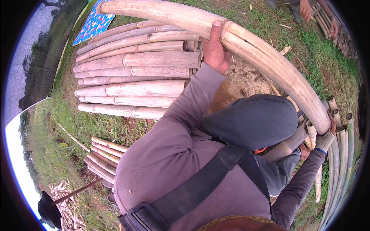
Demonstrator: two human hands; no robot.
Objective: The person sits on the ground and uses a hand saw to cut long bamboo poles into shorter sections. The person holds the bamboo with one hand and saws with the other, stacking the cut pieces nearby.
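Observation:
A long, thick tan bamboo pole (266, 56) stretches across the view from the upper left to the right, with a dark lengthwise groove near its middle. My left hand (215, 54) supports it near the middle, its thumb laid over the side and the other fingers mostly hidden beneath. At the pole's right end, my right hand (332, 124) is closed around the edge, partly hidden by the pole. My bent knee (254, 119), in dark trousers, is below the pole. Pale sawdust (244, 79) lies on the ground beside my left hand.
Thick cut bamboo lengths (135, 89) lie stacked at left, shorter pieces (101, 163) below them. Thinner poles (341, 165) stand along the right. A blue patterned cloth (92, 27) lies at upper left. Another person's hand (305, 10) shows at upper right. A black object on a stick (50, 210) is at lower left.

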